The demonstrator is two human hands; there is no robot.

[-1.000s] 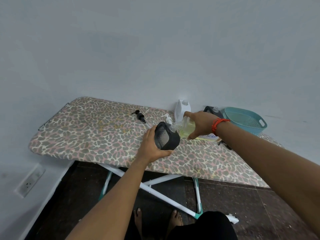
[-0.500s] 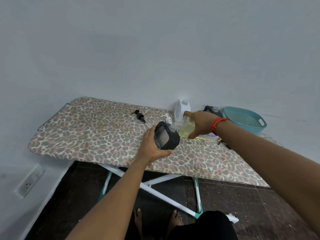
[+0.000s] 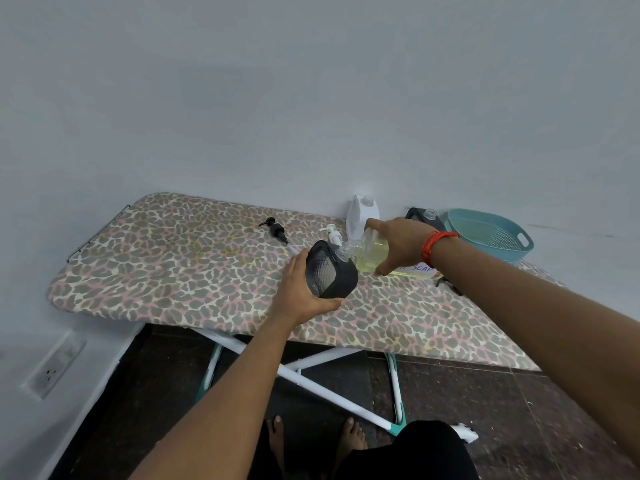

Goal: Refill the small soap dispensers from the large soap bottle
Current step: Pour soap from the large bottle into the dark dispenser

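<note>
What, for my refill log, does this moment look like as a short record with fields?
surface: ironing board, leopard-print cover
left hand: grips dark dispenser, tilted toward the bottle
right hand: holds large soap bottle, tipped, neck at the dispenser's opening
soap: yellow, visible in the bottle
pumps off: black pump and white pump on the board
by the wall: white dispenser, second dark dispenser
far right: teal basket
</note>
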